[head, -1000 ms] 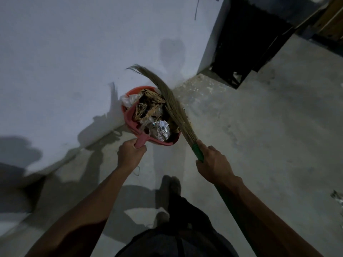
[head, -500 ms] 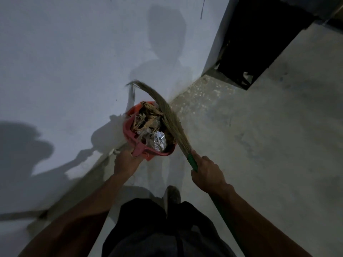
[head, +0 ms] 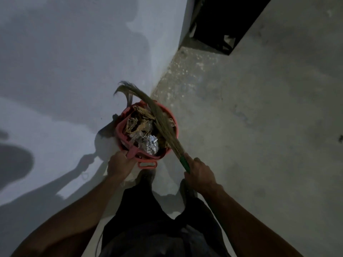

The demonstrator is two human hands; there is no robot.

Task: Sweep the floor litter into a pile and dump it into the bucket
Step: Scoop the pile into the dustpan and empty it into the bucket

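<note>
The person stands over a round orange-red plastic bucket (head: 173, 125) set on the grey concrete floor (head: 259, 108) by the foot of a pale plastered wall (head: 65, 62). The left hand (head: 118, 164) grips the handle of a pink plastic dustpan (head: 122, 132) held over the bucket's mouth, loaded with a litter of brown cardboard scraps and crumpled silver foil (head: 146, 136). At four o'clock from the bucket, the right hand (head: 199, 171) is curled around the green handle of a straw-bristled grass broom (head: 159, 119), whose bristles lie across the bucket toward eleven o'clock. A dark doorway (head: 222, 25) opens at one o'clock.
</note>
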